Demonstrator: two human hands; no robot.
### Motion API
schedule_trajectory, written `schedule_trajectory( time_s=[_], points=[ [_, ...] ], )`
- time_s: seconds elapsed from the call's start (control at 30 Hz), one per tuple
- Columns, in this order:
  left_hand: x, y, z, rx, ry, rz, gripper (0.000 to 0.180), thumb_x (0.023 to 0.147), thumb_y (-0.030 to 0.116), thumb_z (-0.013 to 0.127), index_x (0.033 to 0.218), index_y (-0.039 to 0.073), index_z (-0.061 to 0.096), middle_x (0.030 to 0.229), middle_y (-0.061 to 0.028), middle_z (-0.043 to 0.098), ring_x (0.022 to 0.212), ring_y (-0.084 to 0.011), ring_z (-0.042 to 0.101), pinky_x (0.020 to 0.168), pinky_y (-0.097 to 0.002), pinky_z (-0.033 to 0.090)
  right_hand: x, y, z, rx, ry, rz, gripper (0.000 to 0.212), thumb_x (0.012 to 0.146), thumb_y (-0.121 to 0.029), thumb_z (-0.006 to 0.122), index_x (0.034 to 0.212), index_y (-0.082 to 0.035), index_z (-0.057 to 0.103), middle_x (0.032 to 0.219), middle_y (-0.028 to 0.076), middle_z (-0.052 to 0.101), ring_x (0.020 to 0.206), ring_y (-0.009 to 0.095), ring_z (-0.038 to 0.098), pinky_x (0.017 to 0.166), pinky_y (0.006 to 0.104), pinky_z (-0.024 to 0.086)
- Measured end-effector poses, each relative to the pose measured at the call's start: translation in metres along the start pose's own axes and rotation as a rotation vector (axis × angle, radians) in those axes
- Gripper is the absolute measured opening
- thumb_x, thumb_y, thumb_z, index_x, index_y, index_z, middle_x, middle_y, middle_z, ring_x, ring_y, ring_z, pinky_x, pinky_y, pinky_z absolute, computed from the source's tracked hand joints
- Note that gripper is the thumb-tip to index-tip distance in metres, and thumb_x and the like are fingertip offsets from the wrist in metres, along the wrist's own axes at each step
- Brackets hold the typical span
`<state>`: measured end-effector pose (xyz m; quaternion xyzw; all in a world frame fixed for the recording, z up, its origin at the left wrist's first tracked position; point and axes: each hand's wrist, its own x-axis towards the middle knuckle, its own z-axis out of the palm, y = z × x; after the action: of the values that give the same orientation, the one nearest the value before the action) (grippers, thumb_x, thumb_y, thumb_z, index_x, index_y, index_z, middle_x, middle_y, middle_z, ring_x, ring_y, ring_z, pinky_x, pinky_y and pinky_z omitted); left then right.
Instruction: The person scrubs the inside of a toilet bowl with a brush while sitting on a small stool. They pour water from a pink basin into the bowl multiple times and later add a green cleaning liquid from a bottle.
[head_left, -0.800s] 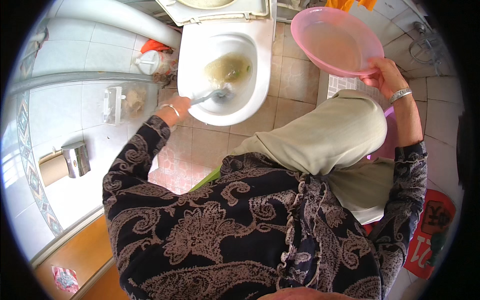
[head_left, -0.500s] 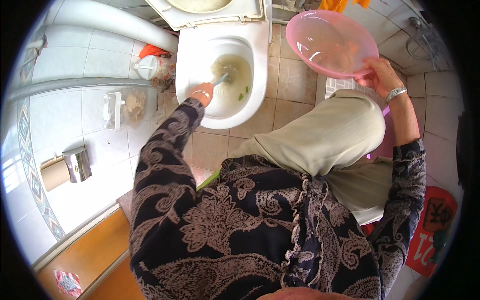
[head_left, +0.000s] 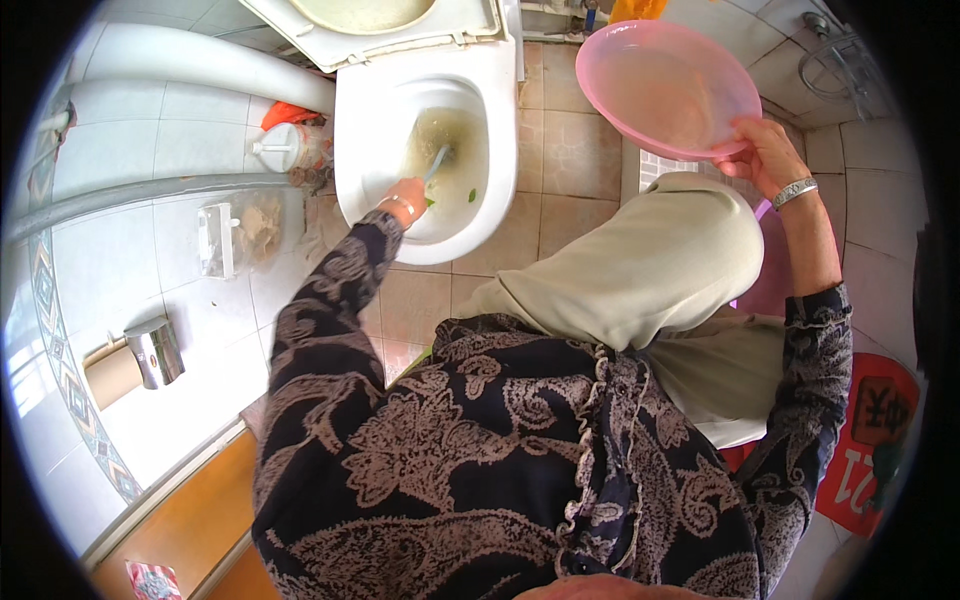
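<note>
My left hand [head_left: 405,198], with a bracelet at the wrist, is closed round the light-blue handle of a toilet brush [head_left: 438,160]. The brush reaches down into the murky water of the white toilet [head_left: 505,150], and its head is hidden there. Green leaves [head_left: 472,196] lie in the bowl near it. Off to the right, my right hand [head_left: 762,155] grips the near rim of a pink plastic basin [head_left: 660,85], which is held up above the floor and has cloudy water in it.
The toilet lid and seat [head_left: 380,35] stand raised at the back. A thick white pipe [head_left: 200,65] and a thinner grey pipe [head_left: 150,190] run along the left wall. A paper holder [head_left: 155,352] is fixed there. A red bag [head_left: 868,450] sits at the right.
The whole view has shifted a little, and the toilet appears farther left. The brush has shifted slightly within the bowl, and the leaves have moved. The basin's tilt has changed slightly.
</note>
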<state>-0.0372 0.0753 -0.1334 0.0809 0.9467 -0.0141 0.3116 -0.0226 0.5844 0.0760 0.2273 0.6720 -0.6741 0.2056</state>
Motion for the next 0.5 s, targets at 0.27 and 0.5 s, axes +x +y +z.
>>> schedule_trajectory(
  time_s=[0.27,0.5],
  points=[
    [-0.036,0.006,-0.015,-0.032,0.035,-0.019,0.018,0.084,0.007,0.052,0.091,-0.004,0.064,0.094,-0.0261,0.064,0.089,-0.0404,0.063,0.076,-0.0470,0.051,0.002,0.005,-0.011,-0.018,0.028,0.022,0.029,0.084,-0.012,0.050,0.098,0.013,0.052,0.085,0.021,0.064,0.066,0.024,0.066,0.057,0.0291,0.058],
    [-0.023,0.030,0.003,-0.050,0.052,-0.052,0.020,0.085,0.007,0.050,0.097,-0.006,0.059,0.089,-0.0281,0.064,0.086,-0.0418,0.063,0.075,-0.0456,0.052,0.007,0.009,-0.013,-0.026,0.044,-0.022,0.027,0.086,-0.014,0.051,0.097,0.011,0.054,0.085,0.019,0.064,0.067,0.023,0.066,0.057,0.0287,0.057]
  ],
)
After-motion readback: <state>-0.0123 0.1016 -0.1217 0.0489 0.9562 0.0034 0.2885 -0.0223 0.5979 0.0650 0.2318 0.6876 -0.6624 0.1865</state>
